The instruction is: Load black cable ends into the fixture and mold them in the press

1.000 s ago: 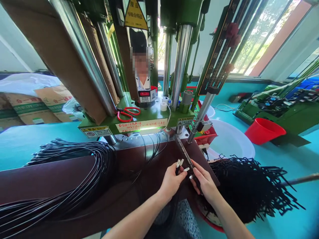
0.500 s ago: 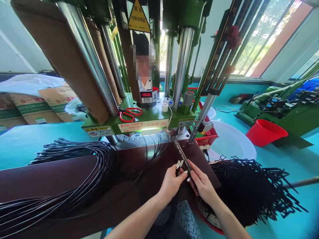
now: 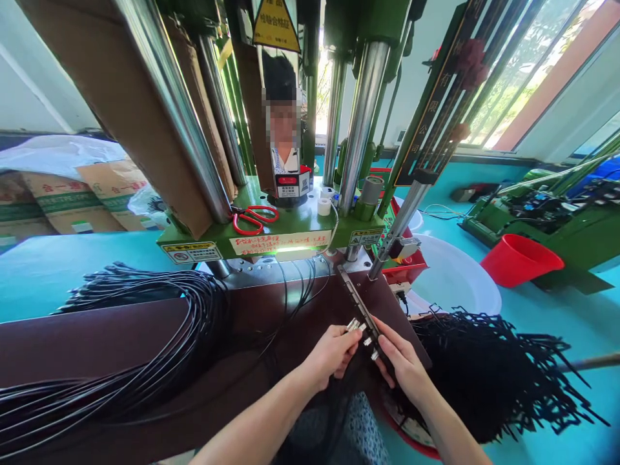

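My left hand is closed on several cable connectors, small and silvery, with black cables hanging below it. My right hand wraps round the near end of a long, narrow dark metal bar. The bar slants away across the brown table toward the machine. More silvery connector ends show along the bar's left edge, between my two hands. My left fingertips are close to that edge; whether they touch it I cannot tell.
A green press with steel columns stands ahead, red-handled scissors on its ledge. Black cables lie coiled at left. A heap of black moulded strips fills a container at right, near a white tub and a red bucket.
My left hand has turned, its connectors now pointing toward the bar. More connector ends show along the bar near my right hand. The whole view has shifted slightly.
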### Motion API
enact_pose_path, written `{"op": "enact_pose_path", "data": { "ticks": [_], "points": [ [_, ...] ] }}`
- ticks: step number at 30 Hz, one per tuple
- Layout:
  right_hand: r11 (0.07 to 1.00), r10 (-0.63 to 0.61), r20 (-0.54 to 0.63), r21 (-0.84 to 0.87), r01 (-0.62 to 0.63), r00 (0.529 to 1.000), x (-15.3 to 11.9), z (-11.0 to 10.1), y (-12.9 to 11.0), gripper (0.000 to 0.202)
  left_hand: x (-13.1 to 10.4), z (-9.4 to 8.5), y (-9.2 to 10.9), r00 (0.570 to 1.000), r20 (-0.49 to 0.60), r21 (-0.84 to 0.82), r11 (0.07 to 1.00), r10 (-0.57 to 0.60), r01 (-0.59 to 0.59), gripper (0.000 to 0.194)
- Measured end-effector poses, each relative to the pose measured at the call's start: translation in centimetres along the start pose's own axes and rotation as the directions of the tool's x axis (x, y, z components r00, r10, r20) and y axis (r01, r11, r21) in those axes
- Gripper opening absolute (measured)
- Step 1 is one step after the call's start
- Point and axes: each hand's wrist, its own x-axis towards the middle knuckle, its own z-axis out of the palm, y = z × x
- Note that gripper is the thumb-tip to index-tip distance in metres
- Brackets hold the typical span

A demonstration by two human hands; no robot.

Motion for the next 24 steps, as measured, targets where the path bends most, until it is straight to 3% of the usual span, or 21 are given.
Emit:
{"op": "enact_pose_path", "data": {
  "ticks": [3, 8, 12, 15, 18, 20, 22, 24],
  "points": [
    [0.998, -0.007, 0.041, -0.056, 0.009, 0.999, 0.0, -0.3, 0.2, 0.053, 0.1, 0.0, -0.1, 0.999, 0.052, 0.011, 1.000, 0.008, -0.008, 0.045],
    [0.978, -0.039, 0.106, -0.201, 0.060, 0.994, 0.0, -0.3, 0.2, 0.052, 0.3, -0.2, -0.3, 0.997, 0.043, 0.019, 0.998, 0.062, -0.063, 0.044],
    [0.974, -0.048, 0.103, -0.215, 0.070, 0.993, 0.0, 0.0, 0.0, 0.051, 0.3, -0.1, -0.6, 0.994, 0.041, 0.057, 0.993, 0.105, -0.107, 0.041],
    [0.987, -0.050, 0.047, -0.148, 0.057, 0.998, -0.1, 0.2, 0.1, 0.050, 0.5, -0.4, -0.3, 0.966, -0.020, 0.126, 0.959, 0.259, -0.254, 0.041],
    [0.998, -0.018, -0.001, -0.066, 0.018, 1.000, -0.1, 0.2, 0.3, 0.051, 0.9, -1.1, 0.1, 0.885, -0.208, 0.127, 0.908, 0.417, -0.399, 0.039],
    [0.999, 0.002, 0.003, -0.040, -0.002, 1.000, -0.1, 0.1, 0.2, 0.052, 1.1, -1.5, 0.2, 0.843, -0.333, 0.076, 0.903, 0.422, -0.422, 0.034],
    [0.999, 0.007, 0.028, -0.042, -0.006, 1.000, -0.1, 0.1, 0.1, 0.054, 1.2, -1.6, 0.0, 0.842, -0.366, 0.032, 0.909, 0.398, -0.415, 0.029],
    [0.999, 0.008, 0.043, -0.052, -0.006, 0.999, 0.0, 0.0, 0.0, 0.055, 1.1, -1.4, -0.1, 0.872, -0.304, 0.035, 0.920, 0.382, -0.391, 0.027]
  ]
}}
